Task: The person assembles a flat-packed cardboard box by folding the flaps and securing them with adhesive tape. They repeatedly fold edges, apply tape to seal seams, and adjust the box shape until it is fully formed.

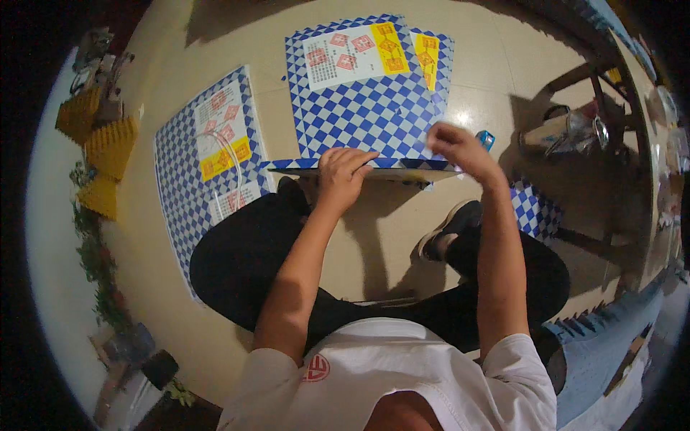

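In front of my knees, a blue-and-white checkered panel point(413, 164) stands on edge, its long top side facing up. My left hand point(341, 176) is closed over that top edge left of its middle, with the fingertips lying along it. Above the panel's right end, my right hand point(460, 149) is raised with its fingers curled together. Motion smears those fingertips, and anything between them is hidden. Just beyond the panel lie flat checkered sheets point(352, 115) with white and yellow label areas, overlapping each other on the floor.
Another checkered sheet point(180, 176) in clear wrap lies at the left, beside my knee. A small blue object point(486, 139) sits right of my right hand. Further right are a metal vessel point(560, 135), a wooden-legged table point(636, 108) and a checkered piece point(533, 210) near my right knee.
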`<state>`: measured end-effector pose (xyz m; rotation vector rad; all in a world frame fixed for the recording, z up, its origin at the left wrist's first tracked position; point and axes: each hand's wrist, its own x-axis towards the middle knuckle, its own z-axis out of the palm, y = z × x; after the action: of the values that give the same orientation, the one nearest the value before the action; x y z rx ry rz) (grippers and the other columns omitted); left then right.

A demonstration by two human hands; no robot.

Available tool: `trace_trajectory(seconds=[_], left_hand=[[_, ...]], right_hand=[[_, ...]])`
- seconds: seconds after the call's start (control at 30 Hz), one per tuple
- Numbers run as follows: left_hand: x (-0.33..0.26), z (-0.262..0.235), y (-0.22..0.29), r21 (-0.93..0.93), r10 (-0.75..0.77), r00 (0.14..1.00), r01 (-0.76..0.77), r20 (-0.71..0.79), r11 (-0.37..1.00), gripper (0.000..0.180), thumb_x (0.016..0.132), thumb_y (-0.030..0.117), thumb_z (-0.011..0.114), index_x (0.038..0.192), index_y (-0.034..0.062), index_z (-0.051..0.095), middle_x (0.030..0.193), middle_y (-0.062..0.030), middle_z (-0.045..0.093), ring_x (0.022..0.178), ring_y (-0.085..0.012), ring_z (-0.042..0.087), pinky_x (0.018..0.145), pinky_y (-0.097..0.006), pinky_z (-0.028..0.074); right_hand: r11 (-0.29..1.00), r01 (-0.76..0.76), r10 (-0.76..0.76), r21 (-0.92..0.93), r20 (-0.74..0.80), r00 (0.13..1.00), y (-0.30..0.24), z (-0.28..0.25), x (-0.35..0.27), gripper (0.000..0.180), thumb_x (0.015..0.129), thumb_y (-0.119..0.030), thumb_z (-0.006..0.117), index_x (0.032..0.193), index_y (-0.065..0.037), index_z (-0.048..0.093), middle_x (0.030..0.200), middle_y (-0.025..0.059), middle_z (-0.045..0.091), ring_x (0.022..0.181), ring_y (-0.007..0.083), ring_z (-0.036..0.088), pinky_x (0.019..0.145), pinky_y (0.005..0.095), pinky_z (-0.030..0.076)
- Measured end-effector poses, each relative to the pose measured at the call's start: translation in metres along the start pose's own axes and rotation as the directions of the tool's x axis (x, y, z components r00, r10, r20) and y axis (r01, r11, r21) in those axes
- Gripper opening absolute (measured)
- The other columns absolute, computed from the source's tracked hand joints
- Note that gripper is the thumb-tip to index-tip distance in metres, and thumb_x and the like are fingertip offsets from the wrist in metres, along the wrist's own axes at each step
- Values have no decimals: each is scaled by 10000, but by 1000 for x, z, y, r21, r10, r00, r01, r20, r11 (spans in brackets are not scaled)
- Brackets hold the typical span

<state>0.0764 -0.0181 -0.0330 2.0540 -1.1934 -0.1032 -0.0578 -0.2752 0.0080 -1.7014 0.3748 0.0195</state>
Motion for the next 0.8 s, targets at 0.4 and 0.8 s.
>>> trace_trajectory(seconds=[0.4, 0.8], left_hand=[[-8, 5, -5, 1, -26, 998, 26, -60, 1000, 274, 823, 131, 717, 1091, 186, 734, 1059, -25, 718, 1060, -219, 622, 1036, -415, 351], [-10, 7, -9, -28, -46, 997, 44, -67, 999, 252, 828, 146, 708, 1078, 167, 728, 1056, -39, 713, 1080, -223, 617, 1053, -424, 337]], right_hand=[[832, -34, 106, -554, 98, 989, -23, 67, 10, 220, 887, -227, 656, 988, -33, 669, 933, 177, 714, 888, 350, 688, 786, 422, 521], [716, -76, 121, -694, 16, 993, -29, 85, 17, 254, 875, -280, 676, 959, -40, 669, 910, 195, 705, 875, 385, 681, 762, 447, 524]])
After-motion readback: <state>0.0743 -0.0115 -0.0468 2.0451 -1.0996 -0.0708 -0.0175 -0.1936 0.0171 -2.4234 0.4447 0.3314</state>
